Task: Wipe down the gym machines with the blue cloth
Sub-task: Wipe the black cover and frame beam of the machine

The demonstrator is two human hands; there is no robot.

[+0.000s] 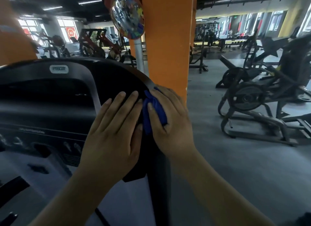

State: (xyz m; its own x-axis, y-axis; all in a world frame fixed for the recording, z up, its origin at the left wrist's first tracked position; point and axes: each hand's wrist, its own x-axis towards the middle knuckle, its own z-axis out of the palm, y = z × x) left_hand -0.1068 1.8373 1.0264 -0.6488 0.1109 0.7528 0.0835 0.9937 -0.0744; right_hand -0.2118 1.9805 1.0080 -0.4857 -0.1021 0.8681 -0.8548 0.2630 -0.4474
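A black treadmill console (55, 94) with a dark screen and a curved top rim fills the left half of the view. My left hand (114, 124) lies flat on the console's right side, fingers straight. Right beside it, my right hand (170, 118) grips the bunched blue cloth (154, 110) and holds it against the console's right edge. Most of the cloth is hidden under my fingers.
An orange pillar (166, 40) rises just behind the console, with a round convex mirror (127, 15) on a white pole. A black exercise machine (262, 98) stands on the grey floor at right. More machines and racks line the back.
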